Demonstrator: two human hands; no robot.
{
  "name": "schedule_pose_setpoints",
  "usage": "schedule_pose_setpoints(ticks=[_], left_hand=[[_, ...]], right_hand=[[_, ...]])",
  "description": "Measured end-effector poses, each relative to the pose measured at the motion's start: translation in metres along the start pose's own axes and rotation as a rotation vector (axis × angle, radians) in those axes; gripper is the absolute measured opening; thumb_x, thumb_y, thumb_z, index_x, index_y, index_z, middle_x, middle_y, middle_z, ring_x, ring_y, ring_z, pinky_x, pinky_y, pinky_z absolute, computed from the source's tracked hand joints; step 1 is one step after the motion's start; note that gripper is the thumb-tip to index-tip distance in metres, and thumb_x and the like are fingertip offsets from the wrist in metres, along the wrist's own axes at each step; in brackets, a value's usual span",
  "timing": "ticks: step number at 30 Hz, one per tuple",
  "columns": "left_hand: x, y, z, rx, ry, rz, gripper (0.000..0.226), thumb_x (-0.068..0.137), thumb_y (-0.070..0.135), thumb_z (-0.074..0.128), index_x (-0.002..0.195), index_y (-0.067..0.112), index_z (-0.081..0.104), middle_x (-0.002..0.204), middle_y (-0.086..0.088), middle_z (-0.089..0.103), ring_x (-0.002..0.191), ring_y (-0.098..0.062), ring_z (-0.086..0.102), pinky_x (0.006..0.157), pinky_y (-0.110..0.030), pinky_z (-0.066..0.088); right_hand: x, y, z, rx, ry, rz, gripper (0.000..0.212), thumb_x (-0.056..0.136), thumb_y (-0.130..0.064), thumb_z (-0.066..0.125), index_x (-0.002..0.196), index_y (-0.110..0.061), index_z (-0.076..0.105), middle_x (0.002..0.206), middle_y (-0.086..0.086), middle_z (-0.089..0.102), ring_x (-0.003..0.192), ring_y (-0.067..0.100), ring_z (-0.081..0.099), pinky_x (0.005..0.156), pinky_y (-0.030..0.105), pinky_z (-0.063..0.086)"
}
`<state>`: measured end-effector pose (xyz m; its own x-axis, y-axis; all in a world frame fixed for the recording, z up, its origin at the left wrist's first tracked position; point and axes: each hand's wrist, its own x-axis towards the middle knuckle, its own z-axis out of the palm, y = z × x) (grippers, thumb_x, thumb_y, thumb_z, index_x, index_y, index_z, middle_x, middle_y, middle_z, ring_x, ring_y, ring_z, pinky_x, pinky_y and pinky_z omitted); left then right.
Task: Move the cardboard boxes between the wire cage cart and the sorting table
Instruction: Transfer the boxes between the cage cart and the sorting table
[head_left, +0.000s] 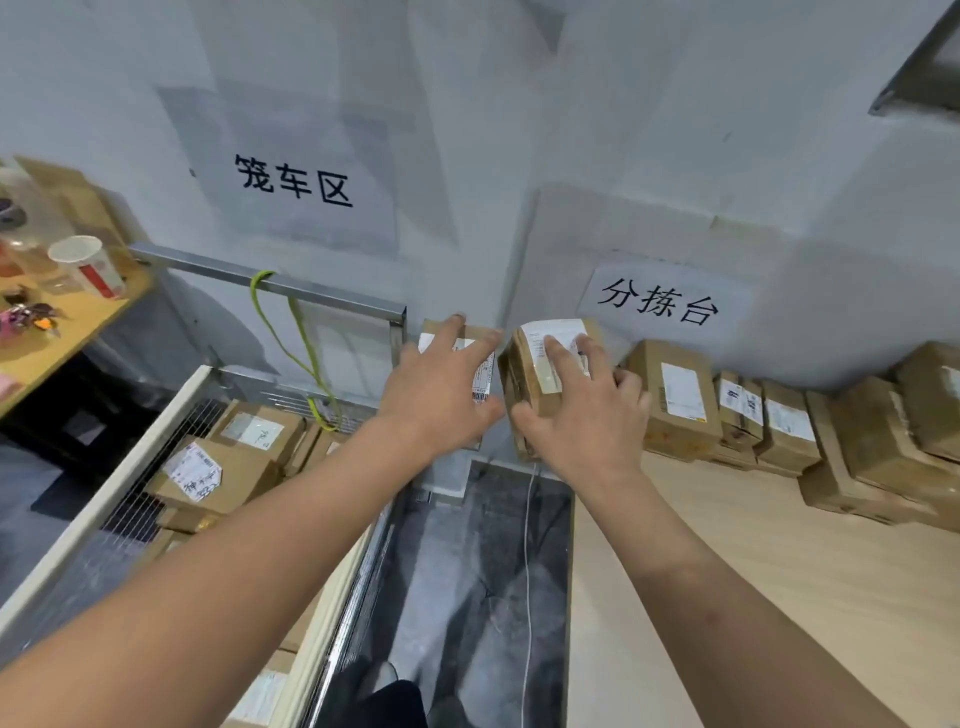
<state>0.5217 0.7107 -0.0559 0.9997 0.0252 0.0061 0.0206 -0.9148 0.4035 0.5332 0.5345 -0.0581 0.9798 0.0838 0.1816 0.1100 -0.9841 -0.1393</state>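
Observation:
Two small cardboard boxes hang in the air over the gap between cart and table. My left hand (441, 384) grips the left box (480, 371), flat and labelled, with fingers spread over its face. My right hand (582, 410) grips the right box (535, 364), a taped cube with a white label on top. The wire cage cart (171, 415) at the lower left holds several labelled boxes (223, 467). On the right, the light wooden sorting table (727, 545) carries a row of boxes (779, 421) along the wall.
A yellow-green strap (291, 343) hangs from the cart's top rail. A desk (62, 338) at the far left carries a paper cup (88, 265) and small clutter. Grey floor and a white cable (527, 571) show in the gap. Wall signs mark both zones.

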Motion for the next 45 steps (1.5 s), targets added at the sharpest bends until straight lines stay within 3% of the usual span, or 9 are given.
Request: schedule_pose_setpoints(ticks=[14, 19, 27, 32, 36, 39, 45], left_hand=[[-0.148, -0.182, -0.041, -0.047, 0.073, -0.403, 0.079, 0.087, 0.055, 0.064, 0.157, 0.048, 0.029, 0.168, -0.001, 0.020, 0.138, -0.049, 0.039, 0.108, -0.053, 0.043], [-0.197, -0.237, -0.051, -0.077, 0.079, -0.517, 0.081, 0.084, 0.059, 0.063, 0.157, 0.046, 0.031, 0.168, -0.004, 0.021, 0.142, -0.048, 0.038, 0.116, -0.054, 0.037], [-0.243, -0.300, -0.046, -0.142, 0.128, -0.756, 0.084, 0.082, 0.056, 0.068, 0.156, 0.047, 0.030, 0.166, -0.001, 0.023, 0.133, -0.051, 0.043, 0.107, -0.053, 0.046], [-0.247, -0.337, -0.024, -0.173, 0.170, -0.907, 0.081, 0.084, 0.051, 0.067, 0.156, 0.043, 0.031, 0.167, -0.004, 0.023, 0.138, -0.047, 0.041, 0.113, -0.051, 0.038], [-0.240, -0.369, 0.004, -0.264, 0.149, -1.085, 0.083, 0.085, 0.050, 0.066, 0.157, 0.048, 0.025, 0.170, 0.007, 0.015, 0.142, -0.041, 0.035, 0.111, -0.052, 0.042], [-0.234, -0.396, 0.033, -0.240, 0.153, -1.147, 0.082, 0.082, 0.058, 0.069, 0.154, 0.046, 0.032, 0.168, 0.002, 0.021, 0.139, -0.043, 0.041, 0.110, -0.052, 0.042], [-0.224, -0.449, 0.098, -0.226, 0.212, -1.241, 0.078, 0.091, 0.048, 0.068, 0.159, 0.032, 0.034, 0.167, -0.008, 0.024, 0.148, -0.031, 0.034, 0.117, -0.046, 0.032]], right_hand=[[-0.066, -0.205, 0.053, 0.036, -0.162, -0.364, 0.085, 0.077, -0.073, 0.054, 0.154, -0.043, 0.036, 0.163, -0.003, 0.032, 0.123, 0.039, 0.048, 0.102, 0.050, 0.036], [-0.097, -0.266, 0.067, 0.037, -0.248, -0.484, 0.083, 0.079, -0.071, 0.053, 0.155, -0.045, 0.032, 0.165, -0.001, 0.030, 0.128, 0.040, 0.044, 0.107, 0.052, 0.036], [-0.109, -0.340, 0.102, 0.020, -0.337, -0.702, 0.083, 0.080, -0.070, 0.053, 0.155, -0.043, 0.032, 0.164, 0.001, 0.030, 0.130, 0.041, 0.043, 0.106, 0.054, 0.036], [-0.104, -0.376, 0.155, 0.002, -0.416, -0.861, 0.082, 0.082, -0.070, 0.054, 0.156, -0.043, 0.031, 0.165, 0.003, 0.029, 0.132, 0.042, 0.043, 0.108, 0.055, 0.033], [-0.096, -0.404, 0.212, 0.024, -0.553, -0.948, 0.081, 0.085, -0.069, 0.058, 0.157, -0.046, 0.028, 0.167, 0.000, 0.024, 0.135, 0.035, 0.041, 0.111, 0.052, 0.031], [-0.094, -0.419, 0.258, 0.020, -0.537, -1.042, 0.081, 0.085, -0.072, 0.059, 0.156, -0.045, 0.031, 0.166, 0.000, 0.029, 0.127, 0.033, 0.049, 0.103, 0.048, 0.037], [-0.095, -0.444, 0.362, 0.044, -0.629, -1.097, 0.079, 0.088, -0.074, 0.053, 0.157, -0.045, 0.029, 0.167, 0.001, 0.023, 0.133, 0.041, 0.040, 0.110, 0.053, 0.033]])
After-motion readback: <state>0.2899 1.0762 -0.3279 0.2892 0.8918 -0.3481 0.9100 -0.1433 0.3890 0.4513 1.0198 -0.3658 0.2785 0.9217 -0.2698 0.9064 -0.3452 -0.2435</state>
